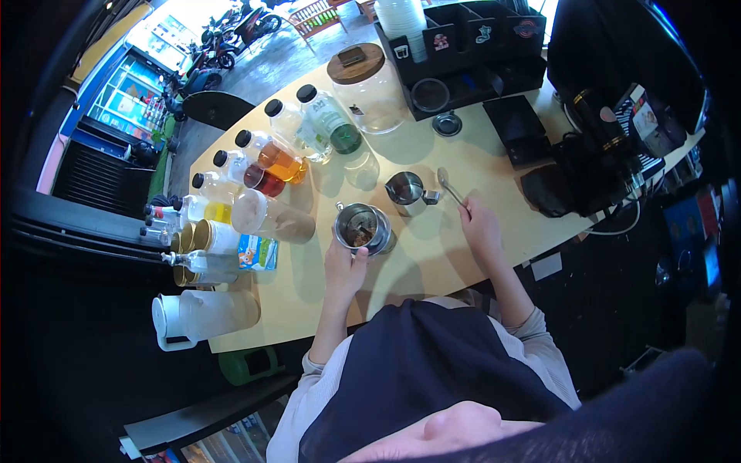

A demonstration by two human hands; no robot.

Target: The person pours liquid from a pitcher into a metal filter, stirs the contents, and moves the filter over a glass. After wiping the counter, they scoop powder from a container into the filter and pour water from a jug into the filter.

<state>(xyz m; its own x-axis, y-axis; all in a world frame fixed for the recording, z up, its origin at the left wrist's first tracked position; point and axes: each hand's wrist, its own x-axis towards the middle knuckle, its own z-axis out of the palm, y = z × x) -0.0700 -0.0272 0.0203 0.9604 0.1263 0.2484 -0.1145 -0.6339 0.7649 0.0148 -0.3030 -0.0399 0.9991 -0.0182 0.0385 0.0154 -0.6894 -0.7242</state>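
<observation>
My left hand (345, 270) is wrapped round the near side of a metal-rimmed pot (376, 248) standing on the table. Dark brown matter lies inside the pot, too small to name. In my right hand (480, 224) is a metal spoon (450, 184), gripped by the end of its handle with the bowl pointing away from me. Between the two hands and a little farther off stands a small steel pitcher (407, 202), its handle turned to the right. The spoon is just right of that pitcher, apart from it.
Several black-capped bottles (282, 160) line the table's left side, with a powder-filled container (278, 216), a blue carton (258, 252) and a white jug (220, 315). A wooden-lidded jar (380, 96) and black organizer (471, 46) stand behind. Black equipment (571, 174) occupies the right.
</observation>
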